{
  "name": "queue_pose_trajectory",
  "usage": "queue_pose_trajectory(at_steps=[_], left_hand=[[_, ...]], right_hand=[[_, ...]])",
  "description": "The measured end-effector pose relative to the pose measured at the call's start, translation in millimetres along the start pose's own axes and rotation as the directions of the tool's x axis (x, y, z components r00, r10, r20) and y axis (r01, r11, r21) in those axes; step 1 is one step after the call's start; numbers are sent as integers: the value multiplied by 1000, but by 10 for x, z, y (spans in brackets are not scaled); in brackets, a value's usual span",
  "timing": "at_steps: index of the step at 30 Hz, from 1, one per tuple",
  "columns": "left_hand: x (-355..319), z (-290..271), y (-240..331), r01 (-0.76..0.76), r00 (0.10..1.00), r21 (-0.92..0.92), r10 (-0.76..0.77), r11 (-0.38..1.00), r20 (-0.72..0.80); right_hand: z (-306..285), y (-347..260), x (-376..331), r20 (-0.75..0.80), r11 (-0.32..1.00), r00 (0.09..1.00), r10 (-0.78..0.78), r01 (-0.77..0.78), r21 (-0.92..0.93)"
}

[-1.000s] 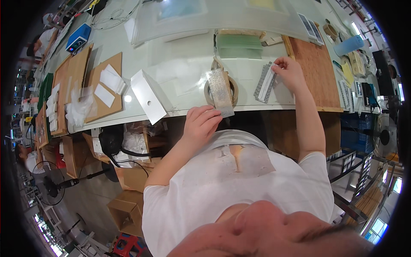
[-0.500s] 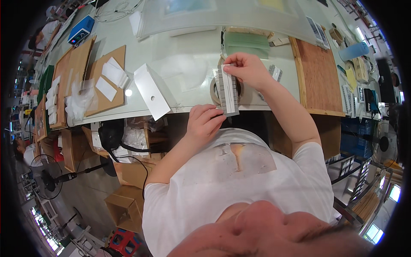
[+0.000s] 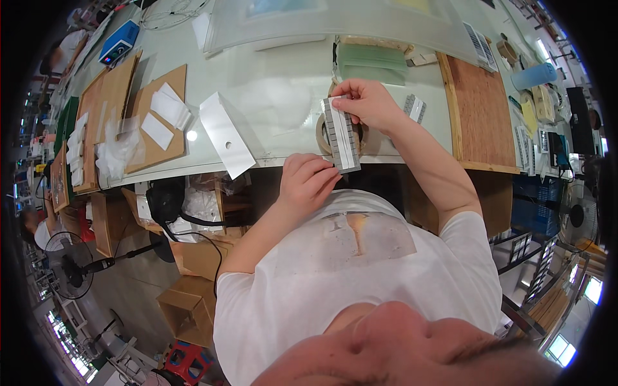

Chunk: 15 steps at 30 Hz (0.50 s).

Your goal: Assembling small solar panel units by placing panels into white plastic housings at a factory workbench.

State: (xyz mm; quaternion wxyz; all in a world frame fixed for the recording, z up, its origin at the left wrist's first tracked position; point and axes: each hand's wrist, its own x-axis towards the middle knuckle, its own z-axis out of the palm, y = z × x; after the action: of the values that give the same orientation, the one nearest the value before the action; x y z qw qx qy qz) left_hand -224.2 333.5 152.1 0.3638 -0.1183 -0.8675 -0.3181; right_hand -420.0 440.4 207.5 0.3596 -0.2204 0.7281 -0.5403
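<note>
A narrow grey strip [image 3: 342,136] with pale lengthwise bands and segmented edges is held between my two hands, slightly tilted, over the table's near edge. My right hand [image 3: 370,106] pinches its far end between thumb and fingers. At the near end, my left hand [image 3: 308,183] has its fingers bent against the strip's left corner. Behind the strip lies a tan ring like a tape roll [image 3: 321,136], partly hidden. A similar grey piece [image 3: 415,108] rests on the table by my right wrist.
To the left lie a white folded panel [image 3: 225,138] and white sheets on cardboard [image 3: 174,143]. Green sheets [image 3: 370,66] sit beyond my right hand, under a translucent panel [image 3: 283,26]. A wooden board [image 3: 479,116] is at right. A blue box [image 3: 120,42] stands far left.
The strip's far end has swung slightly left, so it tilts more. Both hands keep their hold, with only small shifts.
</note>
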Motion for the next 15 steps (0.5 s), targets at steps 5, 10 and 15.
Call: queue_pose_trajectory(at_steps=[5, 10, 15], left_hand=[[29, -29, 17, -16, 999, 37, 14, 999, 37], [13, -23, 9, -20, 999, 38, 19, 999, 37], [17, -22, 10, -20, 999, 36, 19, 999, 36]], right_hand=[[13, 9, 1, -10, 999, 1000, 1, -1, -45], [21, 12, 2, -24, 998, 1000, -16, 14, -57], [13, 44, 27, -25, 997, 1000, -18, 16, -73]])
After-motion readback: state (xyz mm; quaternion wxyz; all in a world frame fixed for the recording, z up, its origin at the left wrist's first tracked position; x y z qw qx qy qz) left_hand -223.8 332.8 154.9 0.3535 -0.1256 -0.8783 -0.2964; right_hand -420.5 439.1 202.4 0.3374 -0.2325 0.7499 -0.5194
